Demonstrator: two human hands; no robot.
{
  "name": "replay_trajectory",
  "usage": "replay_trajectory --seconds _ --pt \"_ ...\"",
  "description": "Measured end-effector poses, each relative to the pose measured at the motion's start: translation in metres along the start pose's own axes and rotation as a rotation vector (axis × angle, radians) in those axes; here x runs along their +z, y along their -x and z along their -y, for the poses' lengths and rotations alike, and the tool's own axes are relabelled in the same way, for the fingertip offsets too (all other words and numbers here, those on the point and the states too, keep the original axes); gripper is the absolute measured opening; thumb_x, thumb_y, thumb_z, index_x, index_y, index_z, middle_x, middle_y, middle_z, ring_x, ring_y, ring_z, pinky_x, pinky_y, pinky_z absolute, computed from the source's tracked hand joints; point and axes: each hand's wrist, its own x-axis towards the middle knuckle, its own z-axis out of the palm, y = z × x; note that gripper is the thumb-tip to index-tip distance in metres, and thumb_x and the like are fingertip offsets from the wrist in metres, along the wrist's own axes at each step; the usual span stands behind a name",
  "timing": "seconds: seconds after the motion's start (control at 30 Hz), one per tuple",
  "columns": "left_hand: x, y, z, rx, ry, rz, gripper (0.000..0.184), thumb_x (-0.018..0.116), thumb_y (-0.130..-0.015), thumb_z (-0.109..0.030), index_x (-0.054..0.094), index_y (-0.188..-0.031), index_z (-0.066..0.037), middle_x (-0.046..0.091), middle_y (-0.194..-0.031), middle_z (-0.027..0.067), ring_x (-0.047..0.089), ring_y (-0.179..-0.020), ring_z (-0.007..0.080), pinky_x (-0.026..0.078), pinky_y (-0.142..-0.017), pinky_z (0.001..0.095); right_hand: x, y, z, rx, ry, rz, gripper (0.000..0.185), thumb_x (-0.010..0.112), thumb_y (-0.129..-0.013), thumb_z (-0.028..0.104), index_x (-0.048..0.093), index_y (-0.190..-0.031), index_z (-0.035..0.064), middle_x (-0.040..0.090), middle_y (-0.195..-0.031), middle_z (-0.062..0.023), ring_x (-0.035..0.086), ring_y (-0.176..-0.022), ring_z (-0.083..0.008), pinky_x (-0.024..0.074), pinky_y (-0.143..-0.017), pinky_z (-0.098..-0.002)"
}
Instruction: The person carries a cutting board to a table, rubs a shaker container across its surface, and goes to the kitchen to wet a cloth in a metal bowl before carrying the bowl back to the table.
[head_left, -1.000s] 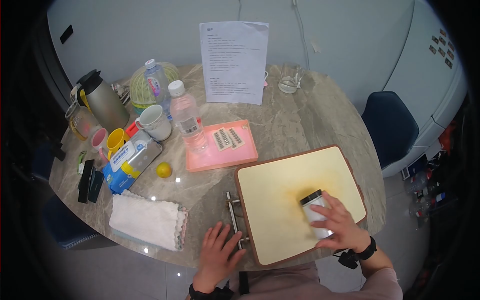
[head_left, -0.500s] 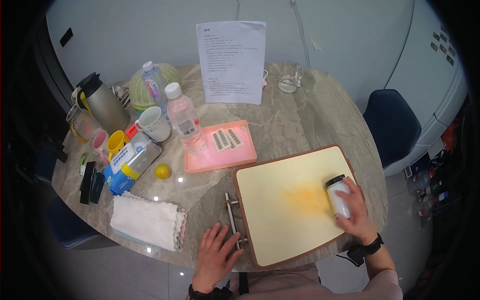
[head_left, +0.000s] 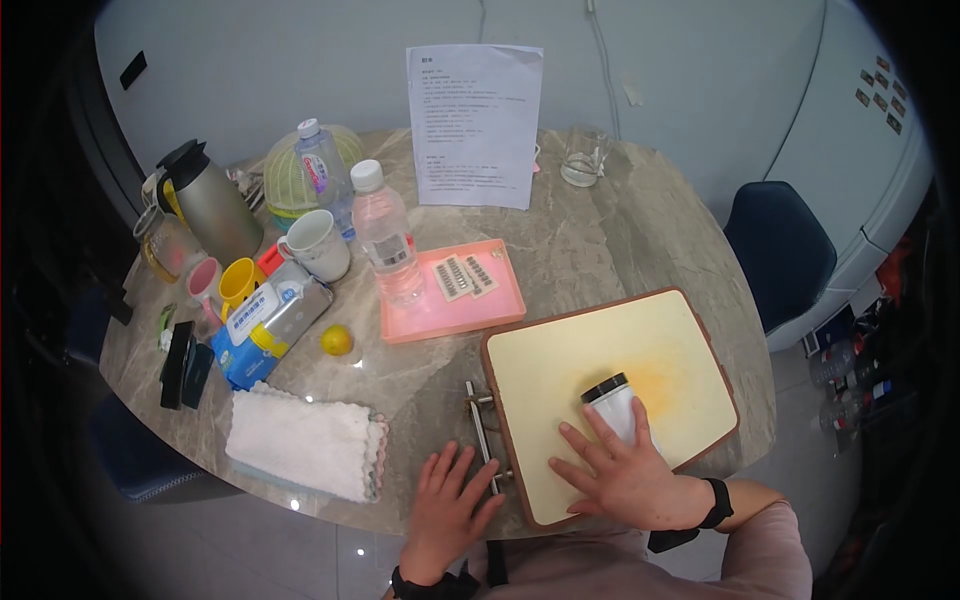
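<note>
My right hand (head_left: 625,480) rests with spread fingers over a clear jar (head_left: 613,405) with a black lid and white contents. Two fingers reach along either side of the jar, and part of it is hidden beneath the hand. Under both is a cream board (head_left: 540,370) with a brown rim and a metal handle (head_left: 480,435). A yellow smear (head_left: 655,385) marks the board right of the jar. My left hand (head_left: 445,510) is flat and open on the table, fingers beside the handle, holding nothing.
A folded white towel (head_left: 305,440), a wipes pack (head_left: 270,325) and a small yellow-green fruit (head_left: 337,340) are at left. Beyond the board are a pink tray (head_left: 450,315), a water bottle (head_left: 385,235), mugs, a metal jug (head_left: 215,205), a printed sheet (head_left: 475,125) and a glass (head_left: 582,165).
The jar and my right hand have moved left across the board. My right fingers, wrapped round the jar before, are now spread over it. My left hand has barely moved.
</note>
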Motion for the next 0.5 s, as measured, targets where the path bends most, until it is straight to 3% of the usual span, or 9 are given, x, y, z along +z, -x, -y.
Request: replay_trajectory --seconds 0.13,0.33,0.43,0.47,0.5 --pt "0.0 0.001 0.001 0.008 0.008 0.005 0.048 0.072 -0.085 -0.029 0.059 -0.13 -0.016 0.055 -0.13 0.0167 0.045 -0.129 0.0383 0.034 -0.107 0.0532 0.003 -0.005 -0.008 -0.009 -0.065 -0.072 0.061 0.066 -0.079 0.055 0.061 -0.128 0.0175 0.045 -0.145 -0.0104 0.031 -0.14 -0.0367 0.0273 -0.1 -0.0732" --pt "0.002 0.002 0.001 -0.014 0.028 0.004 0.049 0.074 -0.082 -0.026 0.061 -0.127 -0.014 0.054 -0.134 0.0157 0.043 -0.132 0.0375 0.033 -0.109 0.053 0.0 0.0 -0.031 0.057 -0.126 -0.088 0.057 0.07 -0.08 0.048 0.063 -0.126 0.0154 0.044 -0.146 -0.0118 0.032 -0.139 -0.0415 0.032 -0.102 -0.0652" --pt "0.002 0.002 0.0 -0.019 0.024 0.003 0.049 0.075 -0.081 -0.026 0.062 -0.126 -0.014 0.054 -0.133 0.0159 0.044 -0.132 0.0376 0.033 -0.108 0.053 0.019 0.016 -0.061 0.049 -0.381 -0.261 0.052 0.075 -0.078 0.039 0.064 -0.123 0.0145 0.043 -0.147 -0.012 0.031 -0.139 -0.0431 0.0334 -0.105 -0.0593" --pt "0.002 0.001 0.0 -0.019 0.023 0.004 0.048 0.075 -0.081 -0.026 0.063 -0.126 -0.014 0.055 -0.133 0.016 0.044 -0.131 0.0376 0.034 -0.108 0.053 0.016 0.021 -0.067 0.085 -0.432 -0.258 0.047 0.076 -0.078 0.026 0.065 -0.122 0.0127 0.04 -0.15 -0.0134 0.029 -0.141 -0.0437 0.032 -0.11 -0.054" --pt "0.002 0.001 0.0 -0.019 0.022 0.004 0.048 0.075 -0.08 -0.026 0.063 -0.125 -0.014 0.055 -0.133 0.016 0.044 -0.131 0.0377 0.034 -0.108 0.053 0.021 0.028 -0.074 0.126 -0.514 -0.277 0.047 0.075 -0.079 0.024 0.064 -0.123 0.0125 0.039 -0.151 -0.0144 0.028 -0.142 -0.0436 0.0307 -0.111 -0.0531"
